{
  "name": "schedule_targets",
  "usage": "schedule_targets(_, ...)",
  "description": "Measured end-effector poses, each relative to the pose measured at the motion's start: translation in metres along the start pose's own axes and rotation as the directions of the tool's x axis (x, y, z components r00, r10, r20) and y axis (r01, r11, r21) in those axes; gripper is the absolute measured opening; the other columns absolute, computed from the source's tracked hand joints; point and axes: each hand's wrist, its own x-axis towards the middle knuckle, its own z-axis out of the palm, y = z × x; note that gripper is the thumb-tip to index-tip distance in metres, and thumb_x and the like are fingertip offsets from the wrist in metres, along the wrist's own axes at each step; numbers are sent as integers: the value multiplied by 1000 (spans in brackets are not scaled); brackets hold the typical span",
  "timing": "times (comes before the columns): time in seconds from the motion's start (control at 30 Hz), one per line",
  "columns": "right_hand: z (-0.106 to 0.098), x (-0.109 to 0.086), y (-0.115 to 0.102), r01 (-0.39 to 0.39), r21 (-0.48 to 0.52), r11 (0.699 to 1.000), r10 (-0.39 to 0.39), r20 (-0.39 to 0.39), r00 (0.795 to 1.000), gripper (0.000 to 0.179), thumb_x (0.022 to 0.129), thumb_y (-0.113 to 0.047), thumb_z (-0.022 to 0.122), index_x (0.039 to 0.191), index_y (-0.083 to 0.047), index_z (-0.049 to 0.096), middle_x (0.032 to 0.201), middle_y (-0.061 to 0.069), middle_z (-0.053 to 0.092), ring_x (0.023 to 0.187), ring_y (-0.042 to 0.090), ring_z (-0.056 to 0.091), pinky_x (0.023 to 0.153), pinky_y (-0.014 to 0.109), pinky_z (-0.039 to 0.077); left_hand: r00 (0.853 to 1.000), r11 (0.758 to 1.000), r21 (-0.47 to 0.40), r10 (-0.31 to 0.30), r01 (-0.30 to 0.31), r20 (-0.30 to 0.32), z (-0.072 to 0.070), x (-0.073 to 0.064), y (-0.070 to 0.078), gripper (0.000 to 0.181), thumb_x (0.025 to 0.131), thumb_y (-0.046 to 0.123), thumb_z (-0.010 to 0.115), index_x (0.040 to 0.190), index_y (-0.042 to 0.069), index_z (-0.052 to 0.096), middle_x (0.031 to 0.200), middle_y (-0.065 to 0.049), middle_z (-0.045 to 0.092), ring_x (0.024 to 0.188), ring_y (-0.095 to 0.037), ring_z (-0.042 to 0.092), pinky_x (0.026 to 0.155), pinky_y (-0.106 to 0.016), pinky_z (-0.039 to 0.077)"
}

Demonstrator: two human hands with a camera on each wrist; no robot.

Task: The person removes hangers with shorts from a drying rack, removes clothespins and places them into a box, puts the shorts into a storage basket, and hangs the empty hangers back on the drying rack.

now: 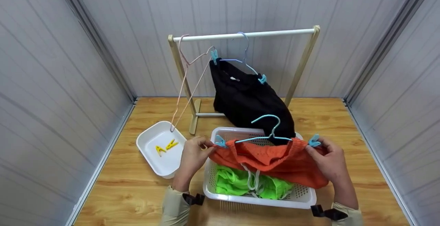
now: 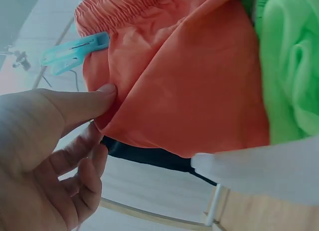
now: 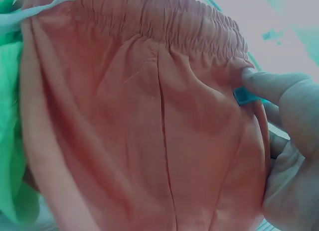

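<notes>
In the head view, the orange cloth shorts with a white drawstring, clipped to a pale-blue wire hanger, lay between the left hand and right hand, each pinching one side. In the left wrist view, the thumb pressed the cloth's front near a light-blue plastic clothespin. In the right wrist view, the thumb touched the waistband's end, other fingers behind.
</notes>
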Motion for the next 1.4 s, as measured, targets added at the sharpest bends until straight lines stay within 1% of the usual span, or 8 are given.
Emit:
schedule_targets(0.2,2,-1,18,-60,-19,998,61,34,998,23,88,-13,73,103,3,66,94,10,63,84,7,56,75,12,46,989,989,-82,-116,123,95,7,-6,-9,14,77,1,80,76,11,72,70,6,65,65,-11,60,59,-26,51)
schedule_targets(0.33,8,1,46,-53,-11,999,53,32,998,23,86,-12,75,103,1,67,93,9,64,84,6,57,75,12,45,983,986,-90,-127,139,129,11,-9,-16,14,77,-1,80,76,9,71,71,4,67,66,-10,61,58,-26,52)
schedule_targets(0.57,15,-2,64,-56,15,998,56,13,998,23,84,-16,77,100,-1,69,91,8,66,83,7,60,74,14,48,975,990,-37,-129,138,184,21,-12,-26,8,78,2,79,75,7,74,70,4,67,64,-8,60,57,-25,51)
schedule_targets(0.73,14,-4,67,-82,-7,997,82,23,996,27,85,-18,77,105,-1,69,94,10,67,84,6,61,74,14,48,960,987,67,-161,149,230,26,-15,-28,4,78,10,82,76,11,78,70,8,69,63,-5,60,56,-25,50)
schedule_targets(0.9,14,-2,68,-72,-40,997,74,51,996,30,85,-22,77,106,-2,69,95,10,67,86,8,61,74,14,48,958,977,150,-183,152,221,31,-19,-30,5,76,12,83,74,14,79,76,9,66,70,-9,59,60,-27,50)
schedule_targets(1.03,14,0,69,-62,-63,996,67,69,995,29,85,-22,77,106,-3,69,96,9,66,86,10,60,74,15,48,975,983,162,-121,92,184,37,-20,-33,8,73,9,85,69,12,77,83,4,55,76,-15,54,64,-30,48)
schedule_targets(1.17,14,2,70,-63,-80,995,70,82,994,30,85,-23,77,107,-4,69,97,9,66,88,13,60,74,16,48,989,979,205,-49,19,143,40,-19,-35,10,69,8,85,66,11,76,98,-7,57,90,-26,52,77,-39,47)
schedule_targets(1.4,16,3,74,-44,-133,990,55,82,995,29,85,-22,77,107,-4,69,96,8,67,90,15,61,76,15,46,991,956,295,-45,6,126,47,-23,-39,13,67,9,85,62,16,76,129,-20,55,112,-45,48,93,-51,43)
